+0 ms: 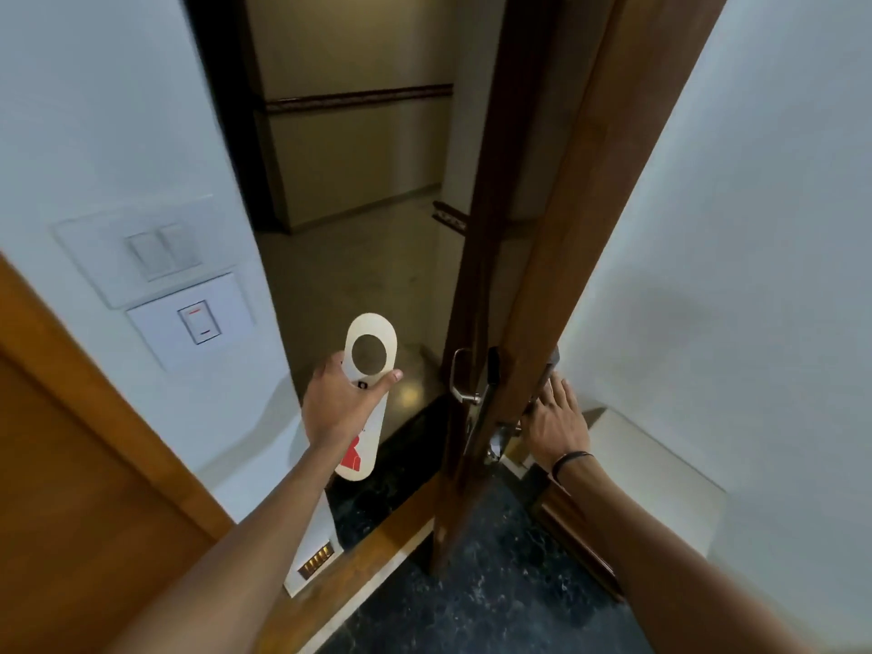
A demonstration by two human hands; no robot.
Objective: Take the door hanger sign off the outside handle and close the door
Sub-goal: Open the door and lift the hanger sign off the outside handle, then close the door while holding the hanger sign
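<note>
Door hanger sign point(367, 384) off the handle, held upright in left hand point(336, 408) in the open doorway, well apart from the door; thumb across the front just below the round hole, fingers wrapped behind, so clenched on the card. Sign white, rounded ends, corridor floor visible through the hole; red block graphic near lower end, small dark print under the thumb, too blurred to read. Door point(533, 295) brown wood, ajar, seen edge-on. Outside handle point(463, 387) a silver lever on the corridor face, bare. Right hand point(557, 424) on the room side of the door at handle height, fingers extended toward the inner hardware; contact and grasp cannot be told, hardware mostly hidden by the door edge. Thin dark band point(572, 460) on right wrist. White switch plates point(181, 295) on left wall, lower one with two small red marks, no legible lettering. No containers visible.
</note>
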